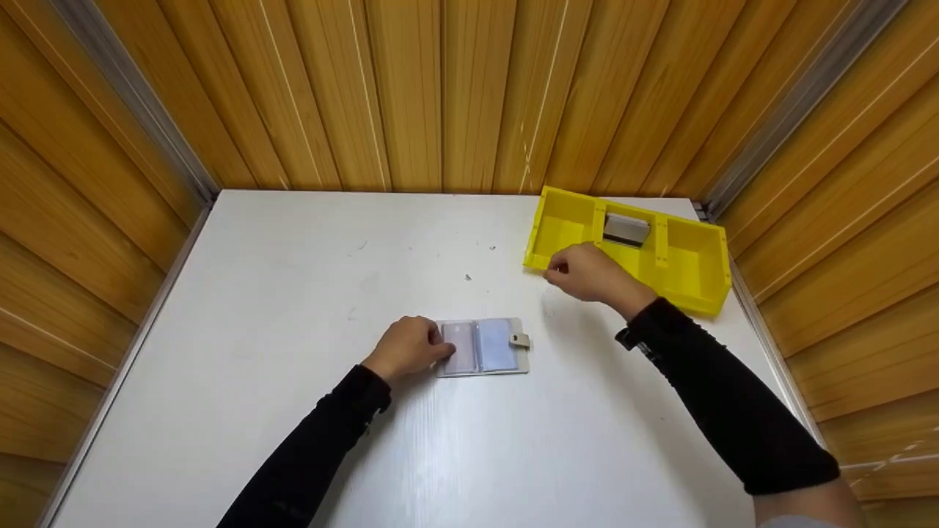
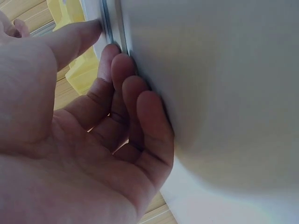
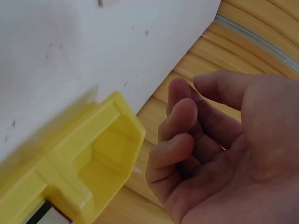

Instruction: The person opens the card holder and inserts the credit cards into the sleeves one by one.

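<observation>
An opened card holder (image 1: pixel 499 345) with clear plastic sleeves and a snap tab on its right side lies on the white table. My left hand (image 1: pixel 411 346) holds it by the left edge, thumb over the sleeve page. From the left wrist view, the fingertips (image 2: pixel 150 109) line up along the holder's edge, close to the tabletop. The right hand (image 1: pixel 590 273) hovers near the front left of the yellow bin (image 1: pixel 700 302). Its fingers are loosely bent, with nothing between them in the right wrist view. In the bin's middle compartment stands a stack of cards (image 1: pixel 626 229).
Two dividers split the bin into three compartments; it sits at the table's back right corner. Wood-patterned panels (image 1: pixel 440 95) wall in the table (image 1: pixel 293 293) at the back and both sides. Small dark marks dot the tabletop.
</observation>
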Available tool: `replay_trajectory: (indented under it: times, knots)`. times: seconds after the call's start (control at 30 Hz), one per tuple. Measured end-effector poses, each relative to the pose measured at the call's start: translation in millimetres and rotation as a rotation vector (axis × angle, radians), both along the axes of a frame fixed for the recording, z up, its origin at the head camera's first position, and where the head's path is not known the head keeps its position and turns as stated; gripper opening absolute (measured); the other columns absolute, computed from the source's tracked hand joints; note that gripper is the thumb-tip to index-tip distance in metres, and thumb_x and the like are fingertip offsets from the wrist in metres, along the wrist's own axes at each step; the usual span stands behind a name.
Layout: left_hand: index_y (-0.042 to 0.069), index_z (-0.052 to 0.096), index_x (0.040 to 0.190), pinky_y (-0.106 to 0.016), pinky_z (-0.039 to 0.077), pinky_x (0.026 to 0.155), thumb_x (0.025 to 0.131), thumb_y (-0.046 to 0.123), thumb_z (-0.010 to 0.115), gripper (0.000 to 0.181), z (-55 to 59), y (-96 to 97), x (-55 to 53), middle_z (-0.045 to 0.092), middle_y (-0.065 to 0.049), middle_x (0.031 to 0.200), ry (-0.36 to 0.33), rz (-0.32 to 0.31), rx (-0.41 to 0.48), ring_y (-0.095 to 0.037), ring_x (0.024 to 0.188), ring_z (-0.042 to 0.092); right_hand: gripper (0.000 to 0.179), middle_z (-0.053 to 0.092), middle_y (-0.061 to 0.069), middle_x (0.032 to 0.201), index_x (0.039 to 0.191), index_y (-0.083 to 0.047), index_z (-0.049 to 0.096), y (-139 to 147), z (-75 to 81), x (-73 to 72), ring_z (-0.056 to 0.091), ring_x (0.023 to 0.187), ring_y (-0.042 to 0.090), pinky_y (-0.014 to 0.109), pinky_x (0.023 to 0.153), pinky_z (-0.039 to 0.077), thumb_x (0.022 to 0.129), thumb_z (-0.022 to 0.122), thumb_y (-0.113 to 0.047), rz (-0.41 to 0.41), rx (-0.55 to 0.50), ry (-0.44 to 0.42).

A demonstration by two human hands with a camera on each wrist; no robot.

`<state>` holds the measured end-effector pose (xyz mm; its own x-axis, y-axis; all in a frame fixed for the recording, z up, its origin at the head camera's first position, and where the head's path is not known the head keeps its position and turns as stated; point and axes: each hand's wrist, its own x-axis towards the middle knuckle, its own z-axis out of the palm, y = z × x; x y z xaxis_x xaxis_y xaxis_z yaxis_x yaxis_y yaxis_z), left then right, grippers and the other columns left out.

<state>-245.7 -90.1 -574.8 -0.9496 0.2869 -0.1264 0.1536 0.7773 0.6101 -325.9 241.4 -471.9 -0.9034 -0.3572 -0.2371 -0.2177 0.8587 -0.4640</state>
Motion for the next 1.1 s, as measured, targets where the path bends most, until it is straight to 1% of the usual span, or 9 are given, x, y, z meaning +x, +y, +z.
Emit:
replay_trajectory:
  times: [0.17,0.3,0.4,0.47,0.67,0.8,0.9,1.0,1.1]
  knots:
    - [0.016,0.068,0.073,-0.032,0.044,0.071,0.095,0.033,0.082,0.031,-1.9,-1.2,0.1,0.061,0.006,0.073,-0.004,0.01,-0.002,-0.015,0.074,0.055,0.034,0.074,0.017,0.111,0.124,0.0,0.079,45.2,4.7,-25.4,0.063,0.092,0.028,0.041,0.083,0.053,0.11,0.061,-0.027,-0.091,0.087,0.054]
    - [0.016,0.069,0.073,-0.031,0.043,0.07,0.095,0.032,0.081,0.03,-2.0,-2.1,0.5,0.061,0.006,0.073,-0.007,0.011,0.0,-0.015,0.073,0.055,0.033,0.068,0.019,0.108,0.126,0.002,0.075,75.8,1.6,-47.1,0.06,0.091,0.03,0.041,0.08,0.049,0.111,0.06,-0.024,-0.173,0.138,0.039]
    - [0.016,0.069,0.073,-0.031,0.043,0.07,0.095,0.032,0.081,0.03,-1.4,-2.9,1.0,0.061,0.006,0.073,-0.008,0.013,0.001,-0.015,0.072,0.054,0.034,0.066,0.019,0.11,0.13,0.002,0.073,95.0,-2.0,-60.2,0.059,0.095,0.032,0.042,0.083,0.048,0.111,0.06,-0.023,-0.239,0.151,0.018]
    - [0.016,0.07,0.072,-0.031,0.043,0.069,0.094,0.031,0.082,0.03,-1.4,-3.0,1.4,0.061,0.006,0.072,-0.009,0.018,0.002,-0.015,0.072,0.054,0.035,0.068,0.021,0.112,0.13,0.003,0.073,107.2,-4.8,-67.2,0.06,0.097,0.033,0.044,0.085,0.05,0.111,0.059,-0.022,-0.263,0.154,0.035]
    - [0.016,0.069,0.072,-0.031,0.044,0.069,0.095,0.033,0.083,0.031,-3.7,-1.5,1.1,0.061,0.006,0.072,-0.014,0.027,0.015,-0.015,0.072,0.055,0.03,0.072,0.03,0.11,0.113,0.009,0.077,132.6,-15.0,-80.5,0.061,0.094,0.038,0.053,0.086,0.053,0.108,0.061,-0.016,-0.269,0.185,0.204]
    - [0.016,0.067,0.071,-0.031,0.043,0.069,0.095,0.033,0.083,0.033,-4.5,-0.8,0.9,0.059,0.006,0.07,-0.017,0.032,0.02,-0.015,0.072,0.054,0.028,0.07,0.033,0.107,0.104,0.009,0.077,137.3,-22.4,-87.4,0.06,0.093,0.04,0.057,0.086,0.052,0.107,0.061,-0.014,-0.277,0.201,0.267]
    - [0.016,0.068,0.071,-0.031,0.043,0.069,0.095,0.032,0.082,0.032,-3.8,-1.2,0.9,0.059,0.007,0.071,-0.015,0.024,0.025,-0.015,0.073,0.054,0.028,0.07,0.035,0.103,0.096,0.01,0.075,137.9,-28.8,-93.1,0.064,0.092,0.044,0.06,0.085,0.054,0.106,0.06,-0.011,-0.277,0.228,0.314]
    - [0.016,0.068,0.072,-0.031,0.043,0.07,0.095,0.031,0.082,0.031,-2.8,-1.5,0.9,0.06,0.006,0.073,-0.007,0.009,0.027,-0.015,0.073,0.054,0.028,0.07,0.039,0.102,0.095,0.015,0.074,140.0,-34.6,-97.5,0.069,0.094,0.052,0.065,0.085,0.057,0.105,0.058,-0.007,-0.276,0.267,0.351]
    - [0.016,0.069,0.072,-0.032,0.044,0.071,0.095,0.031,0.081,0.03,-2.9,-1.2,1.0,0.062,0.006,0.073,0.002,0.004,0.024,-0.015,0.074,0.054,0.029,0.069,0.042,0.103,0.101,0.019,0.073,143.6,-39.7,-101.8,0.07,0.098,0.058,0.07,0.086,0.058,0.104,0.056,-0.004,-0.277,0.3,0.374]
